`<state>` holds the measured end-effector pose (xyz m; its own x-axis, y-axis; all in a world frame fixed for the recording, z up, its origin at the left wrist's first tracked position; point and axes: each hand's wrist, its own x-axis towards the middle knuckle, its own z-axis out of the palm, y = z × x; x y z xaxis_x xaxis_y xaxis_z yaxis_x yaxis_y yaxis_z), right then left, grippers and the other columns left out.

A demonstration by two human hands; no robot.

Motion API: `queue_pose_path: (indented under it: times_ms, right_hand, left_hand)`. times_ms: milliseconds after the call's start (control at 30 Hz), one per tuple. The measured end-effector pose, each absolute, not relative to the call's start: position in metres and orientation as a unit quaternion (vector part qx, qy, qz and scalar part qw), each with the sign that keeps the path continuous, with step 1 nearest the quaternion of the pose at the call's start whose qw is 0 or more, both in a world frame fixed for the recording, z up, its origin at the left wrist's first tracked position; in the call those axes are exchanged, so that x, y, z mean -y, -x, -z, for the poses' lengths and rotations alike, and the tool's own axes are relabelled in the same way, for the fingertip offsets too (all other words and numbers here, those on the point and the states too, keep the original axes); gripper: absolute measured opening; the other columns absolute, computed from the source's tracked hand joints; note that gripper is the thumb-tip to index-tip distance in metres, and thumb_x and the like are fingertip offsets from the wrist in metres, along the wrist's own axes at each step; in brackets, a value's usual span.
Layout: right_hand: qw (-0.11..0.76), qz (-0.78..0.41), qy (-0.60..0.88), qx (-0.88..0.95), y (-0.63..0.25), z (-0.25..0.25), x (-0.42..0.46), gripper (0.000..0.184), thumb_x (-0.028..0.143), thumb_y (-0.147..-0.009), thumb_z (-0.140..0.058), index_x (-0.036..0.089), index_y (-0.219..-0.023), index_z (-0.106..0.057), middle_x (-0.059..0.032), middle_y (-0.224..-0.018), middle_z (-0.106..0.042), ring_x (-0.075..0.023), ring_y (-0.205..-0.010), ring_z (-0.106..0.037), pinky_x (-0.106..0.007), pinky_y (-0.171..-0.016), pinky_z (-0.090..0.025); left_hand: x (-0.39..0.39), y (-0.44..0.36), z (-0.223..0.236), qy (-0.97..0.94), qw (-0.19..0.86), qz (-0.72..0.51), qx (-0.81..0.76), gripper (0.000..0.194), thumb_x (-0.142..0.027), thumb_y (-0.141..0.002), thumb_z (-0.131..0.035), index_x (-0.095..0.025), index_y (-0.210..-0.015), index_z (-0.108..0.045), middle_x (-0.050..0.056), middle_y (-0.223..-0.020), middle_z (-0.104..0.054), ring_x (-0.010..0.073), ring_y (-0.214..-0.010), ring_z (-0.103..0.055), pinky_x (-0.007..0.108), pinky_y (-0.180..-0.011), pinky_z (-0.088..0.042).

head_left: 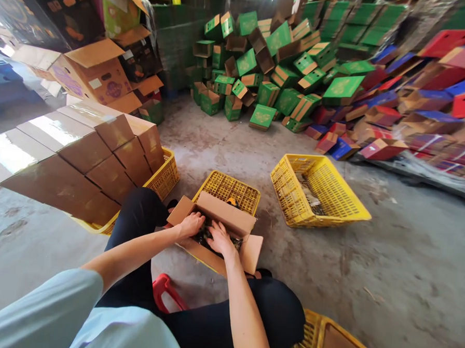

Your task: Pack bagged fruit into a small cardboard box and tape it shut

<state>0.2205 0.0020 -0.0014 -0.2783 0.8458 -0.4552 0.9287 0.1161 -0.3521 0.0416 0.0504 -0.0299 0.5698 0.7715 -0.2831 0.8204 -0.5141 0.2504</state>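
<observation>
An open cardboard box (226, 212) with its flaps folded out rests on a yellow crate (232, 184) between my knees. Small dark pieces (203, 236) lie inside it, too small to name. My left hand (191, 225) reaches in over the left flap, its fingers laid over the contents and their tips partly hidden. Just right of it, my right hand (219, 239) rests on the pieces with its fingers apart. A small orange and black object (232, 201) sits on the crate behind the box's far flap.
On the left, closed cardboard boxes (74, 140) are stacked in a yellow crate (164, 175). To the right stands another yellow crate (321, 191) with some material inside. A red stool (167, 292) shows below me. Green cartons (275, 93) and red and blue cartons (387, 120) are heaped behind.
</observation>
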Motion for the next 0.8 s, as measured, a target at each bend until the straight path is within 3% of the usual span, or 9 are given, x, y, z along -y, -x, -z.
queue_pose_path:
  times_ms: [100, 167, 233, 433, 600, 733, 800]
  right_hand:
    - [0.081, 0.278, -0.607, -0.74, -0.212, 0.006, 0.001, 0.062, 0.035, -0.087, -0.073, 0.035, -0.146, -0.053, -0.0073, -0.16, -0.046, -0.0332, -0.153, -0.028, -0.056, -0.108, -0.046]
    - [0.076, 0.251, -0.632, -0.73, -0.208, 0.008, 0.004, 0.06, 0.037, -0.09, -0.071, 0.031, -0.146, -0.052, -0.0113, -0.156, -0.049, -0.0342, -0.15, -0.032, -0.056, -0.108, -0.045]
    - [0.07, 0.226, -0.654, -0.718, -0.204, 0.01, 0.006, 0.053, 0.035, -0.093, -0.066, 0.026, -0.144, -0.054, -0.0151, -0.156, -0.048, -0.0356, -0.147, -0.035, -0.055, -0.109, -0.044]
    - [0.079, 0.217, -0.661, -0.714, -0.203, 0.015, 0.002, 0.041, 0.022, -0.091, -0.063, 0.025, -0.131, -0.066, -0.0137, -0.153, -0.051, -0.0356, -0.144, -0.039, -0.05, -0.107, -0.045]
    - [0.097, 0.215, -0.654, -0.719, -0.209, 0.006, -0.001, 0.043, 0.008, -0.091, -0.052, 0.027, -0.124, -0.071, -0.0122, -0.146, -0.056, -0.0308, -0.141, -0.043, -0.047, -0.107, -0.043]
    - [0.11, 0.206, -0.647, -0.726, -0.212, -0.001, 0.006, 0.04, 0.02, -0.092, -0.06, 0.025, -0.13, -0.067, -0.0155, -0.148, -0.054, -0.0328, -0.146, -0.037, -0.051, -0.112, -0.039]
    - [0.114, 0.205, -0.647, -0.725, -0.211, -0.001, 0.008, 0.056, 0.028, -0.086, -0.071, 0.025, -0.141, -0.059, -0.017, -0.154, -0.048, -0.0349, -0.149, -0.031, -0.054, -0.115, -0.035]
  left_hand:
    - [-0.052, -0.049, 0.032, -0.86, 0.159, 0.106, -0.473, 0.045, -0.024, -0.096, -0.069, -0.01, -0.136, -0.058, 0.019, -0.134, -0.061, 0.0317, -0.122, -0.06, 0.049, -0.1, -0.054]
    - [-0.051, -0.053, 0.032, -0.863, 0.157, 0.124, -0.464, 0.055, -0.009, -0.088, -0.07, -0.005, -0.14, -0.054, 0.025, -0.129, -0.062, 0.0371, -0.127, -0.056, 0.047, -0.1, -0.053]
    - [-0.05, -0.055, 0.029, -0.871, 0.16, 0.137, -0.444, 0.059, -0.002, -0.083, -0.068, -0.005, -0.141, -0.055, 0.024, -0.123, -0.065, 0.0373, -0.126, -0.056, 0.044, -0.099, -0.053]
    - [-0.057, -0.053, 0.019, -0.892, 0.176, 0.137, -0.393, 0.03, -0.004, -0.092, -0.052, -0.015, -0.111, -0.072, 0.019, -0.115, -0.068, 0.0325, -0.124, -0.056, 0.039, -0.101, -0.049]
    - [-0.056, -0.046, 0.015, -0.886, 0.216, 0.128, -0.391, 0.02, -0.005, -0.083, -0.064, -0.017, -0.093, -0.076, 0.014, -0.104, -0.068, 0.0308, -0.112, -0.062, 0.039, -0.104, -0.046]
    - [-0.045, -0.041, 0.015, -0.881, 0.259, 0.104, -0.383, 0.021, -0.018, -0.077, -0.077, -0.019, -0.098, -0.079, 0.011, -0.096, -0.068, 0.0344, -0.115, -0.06, 0.042, -0.104, -0.046]
    - [-0.042, -0.04, 0.017, -0.879, 0.274, 0.097, -0.377, 0.031, -0.019, -0.074, -0.08, -0.019, -0.105, -0.08, 0.011, -0.099, -0.069, 0.0344, -0.112, -0.062, 0.041, -0.1, -0.049]
